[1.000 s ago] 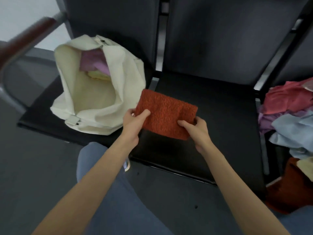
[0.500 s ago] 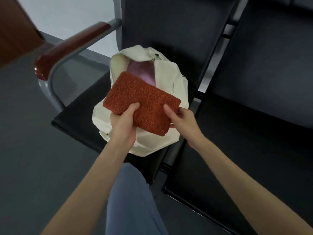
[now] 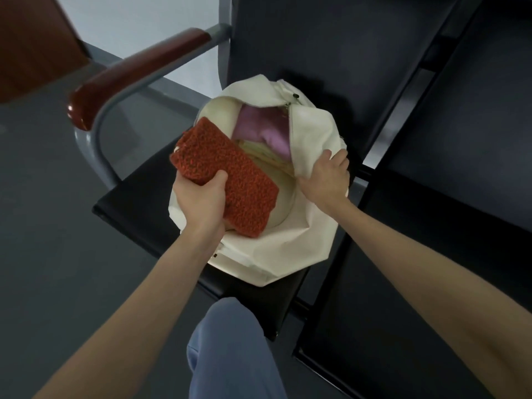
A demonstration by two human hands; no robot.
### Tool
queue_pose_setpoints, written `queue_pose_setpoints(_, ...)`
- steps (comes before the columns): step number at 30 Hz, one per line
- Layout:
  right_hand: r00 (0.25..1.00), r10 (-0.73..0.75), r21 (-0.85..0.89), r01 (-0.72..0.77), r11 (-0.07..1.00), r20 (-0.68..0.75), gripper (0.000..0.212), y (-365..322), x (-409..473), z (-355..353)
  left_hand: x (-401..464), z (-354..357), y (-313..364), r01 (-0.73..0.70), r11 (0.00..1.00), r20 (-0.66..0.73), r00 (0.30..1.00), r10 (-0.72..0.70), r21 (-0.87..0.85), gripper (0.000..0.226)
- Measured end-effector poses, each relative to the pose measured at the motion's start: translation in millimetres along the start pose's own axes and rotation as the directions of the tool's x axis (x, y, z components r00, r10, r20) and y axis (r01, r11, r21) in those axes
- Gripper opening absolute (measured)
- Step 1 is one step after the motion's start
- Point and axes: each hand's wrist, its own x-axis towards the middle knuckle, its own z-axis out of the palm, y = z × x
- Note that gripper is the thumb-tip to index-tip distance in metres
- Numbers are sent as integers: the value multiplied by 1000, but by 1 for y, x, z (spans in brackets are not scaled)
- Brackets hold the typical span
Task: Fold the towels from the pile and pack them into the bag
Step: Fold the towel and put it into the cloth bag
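Note:
A folded rust-orange towel (image 3: pixel 230 174) hangs over the left side of the cream cloth bag (image 3: pixel 288 243), which stands open on a black seat. My left hand (image 3: pixel 201 200) grips the towel's near edge, thumb on top. My right hand (image 3: pixel 326 180) holds the bag's right rim and pulls it outward. Inside the bag lie a folded pink towel (image 3: pixel 262 131) and a pale yellow one (image 3: pixel 267 156) below it. The towel pile is out of view.
The bag's black seat (image 3: pixel 135 208) has a metal arm with a red-brown armrest (image 3: pixel 138 70) on its left. Another black seat (image 3: pixel 431 254) lies to the right. My blue trouser leg (image 3: pixel 230 355) is below, over grey floor (image 3: pixel 57 254).
My right hand let go of the orange towel and took the bag's right rim, widening the mouth. My left hand alone carried the towel to the bag's opening. The view shifted left.

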Motion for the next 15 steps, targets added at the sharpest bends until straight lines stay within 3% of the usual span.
queue_pose_setpoints(2,1000,10,155,-13,988,16,42,4,4,-4,4,4,2,14,1000,-14,1000,-14,1,33)
queue_pose_setpoints(5,999,-9,365,23,931,-38,32,14,4,-15,8,22,8,12,1000,27,1000,-11,-13,31)
queue_pose_setpoints(10,987,-27,359,84,930,-161,30,27,17,-40,20,74,18,65,988,182,983,-38,-143,32)
queue_pose_setpoints(15,988,-63,256,98,962,-143,45,29,28,-50,39,113,13,406,883,211,908,-362,-235,49)
